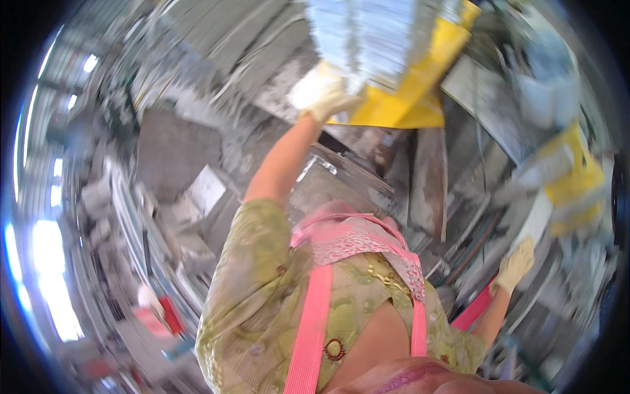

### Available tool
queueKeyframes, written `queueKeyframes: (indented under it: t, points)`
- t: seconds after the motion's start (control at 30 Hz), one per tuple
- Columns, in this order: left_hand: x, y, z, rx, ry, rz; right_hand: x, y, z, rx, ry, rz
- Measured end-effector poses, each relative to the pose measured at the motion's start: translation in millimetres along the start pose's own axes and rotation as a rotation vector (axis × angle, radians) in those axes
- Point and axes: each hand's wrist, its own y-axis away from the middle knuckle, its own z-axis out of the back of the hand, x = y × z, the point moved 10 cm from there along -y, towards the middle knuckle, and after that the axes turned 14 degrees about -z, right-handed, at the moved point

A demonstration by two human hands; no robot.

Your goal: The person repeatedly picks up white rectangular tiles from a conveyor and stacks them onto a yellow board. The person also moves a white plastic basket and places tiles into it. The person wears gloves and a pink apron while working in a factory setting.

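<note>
My left hand (331,98), in a cream glove, reaches forward, its fingers closed at the lower corner of a light-blue and white ribbed bundle (361,39). Motion blurs that grip. A yellow sheet (400,108) lies under and beside the bundle, its bottom edge close to my fingers. On the right, my right hand (517,266), also gloved in cream, is low beside a white strip (535,220). That strip runs up toward a blurred yellow and white piece (574,177). Whether my right fingers grip the strip is unclear.
Grey stacked slats (230,33) lie at the far left. A brown board (177,154) and a white sheet (207,190) are left of my arm. Long pale rails (134,223) run farther left. At the upper right stands a pale-blue container (548,92). A gloved hand (149,299) shows near a red object (169,315).
</note>
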Motion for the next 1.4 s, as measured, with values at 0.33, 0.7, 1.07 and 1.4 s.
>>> queueKeyframes:
  t: [0.33, 0.7, 1.07, 1.4]
  points:
    - [18, -11, -20, 0.048, -0.096, 0.022, -22, -22, 20, 0.143, -0.59, -0.231]
    - [-4, -4, -7, -0.017, -0.031, -0.144, 311, 87, 205, 0.324, -1.787, 0.007]
    - [12, 0, 10, 0.208, 0.388, 0.064, 528, 135, 201, 0.594, -1.96, 0.001]
    - [3, -5, -19, 0.093, 0.299, -0.267, 518, 131, 183, 0.719, -1.755, 0.533]
